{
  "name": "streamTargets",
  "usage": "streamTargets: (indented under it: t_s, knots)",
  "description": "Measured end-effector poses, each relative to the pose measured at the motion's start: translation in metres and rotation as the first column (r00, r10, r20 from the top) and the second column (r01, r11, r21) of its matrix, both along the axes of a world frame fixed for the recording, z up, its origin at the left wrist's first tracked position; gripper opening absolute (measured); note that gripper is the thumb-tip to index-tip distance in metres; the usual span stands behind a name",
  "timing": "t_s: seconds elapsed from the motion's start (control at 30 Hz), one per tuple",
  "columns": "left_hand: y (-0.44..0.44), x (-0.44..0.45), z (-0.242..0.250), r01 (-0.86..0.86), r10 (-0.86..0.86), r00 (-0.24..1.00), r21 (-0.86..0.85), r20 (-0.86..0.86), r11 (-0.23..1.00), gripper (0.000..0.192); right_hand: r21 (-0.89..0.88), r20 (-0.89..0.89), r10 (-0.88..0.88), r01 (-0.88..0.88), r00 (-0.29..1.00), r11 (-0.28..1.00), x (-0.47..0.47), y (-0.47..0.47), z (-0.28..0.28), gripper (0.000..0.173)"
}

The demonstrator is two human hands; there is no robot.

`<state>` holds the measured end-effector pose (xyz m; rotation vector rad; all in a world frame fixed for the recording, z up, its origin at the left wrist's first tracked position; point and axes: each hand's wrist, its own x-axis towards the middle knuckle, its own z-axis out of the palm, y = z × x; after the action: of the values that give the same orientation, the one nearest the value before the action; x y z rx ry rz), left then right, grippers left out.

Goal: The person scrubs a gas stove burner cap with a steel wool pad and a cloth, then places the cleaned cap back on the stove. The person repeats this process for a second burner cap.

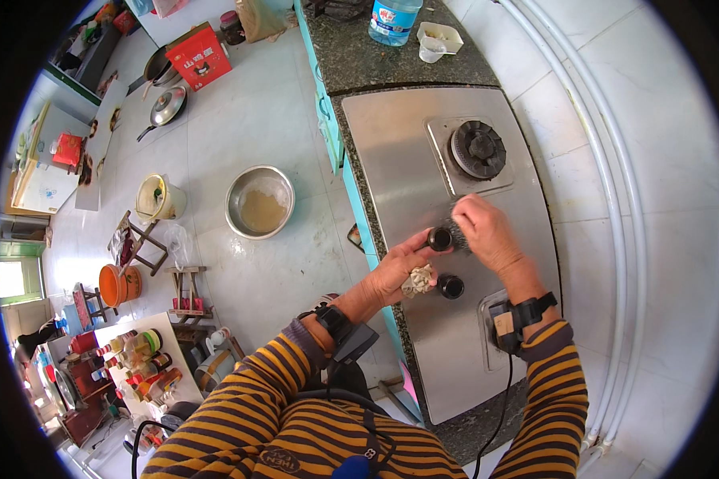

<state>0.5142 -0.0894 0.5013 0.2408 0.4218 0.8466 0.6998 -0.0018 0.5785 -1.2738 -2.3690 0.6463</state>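
My left hand (395, 269) holds a crumpled beige cloth (418, 281) against its palm. Its fingers reach to a dark round knob (440, 239) on the stainless steel gas stove top (389, 155). Pinched in my right hand (485, 230) is a grey mesh scrubber, probably steel wool (459, 232), right beside that knob. A second dark knob (451, 287) sits just below the cloth. The black burner (479, 149) lies beyond my hands. Near my right wrist the other burner recess (490, 353) is partly hidden by the arm and its strapped device.
A blue-labelled bottle (394, 21) and a white plastic tray (443, 37) stand on the granite counter (347, 54). White pipes (605, 161) run along the tiled wall. On the floor are a metal basin of cloudy water (260, 202), a bucket (160, 197) and a lidded pan (168, 106).
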Motion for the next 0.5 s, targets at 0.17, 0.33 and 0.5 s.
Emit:
streamTargets:
  t_s: [0.17,0.33,0.5]
  knots:
    - [0.000,0.000,0.003,0.015,-0.013,0.998,0.037,-0.055,0.999,0.064,0.066,0.074,0.134,-0.139,0.988,0.988,-0.014,-0.011,0.003,0.010]
    - [0.000,-0.002,0.005,0.017,-0.016,0.999,0.035,-0.032,0.999,0.069,-0.136,0.176,-0.114,0.139,0.978,0.981,-0.010,-0.011,-0.001,0.019]
    - [0.000,-0.002,0.006,0.016,-0.014,0.999,0.043,-0.042,0.999,0.069,-0.060,0.093,0.169,-0.164,0.981,0.985,-0.007,0.000,-0.007,0.016]
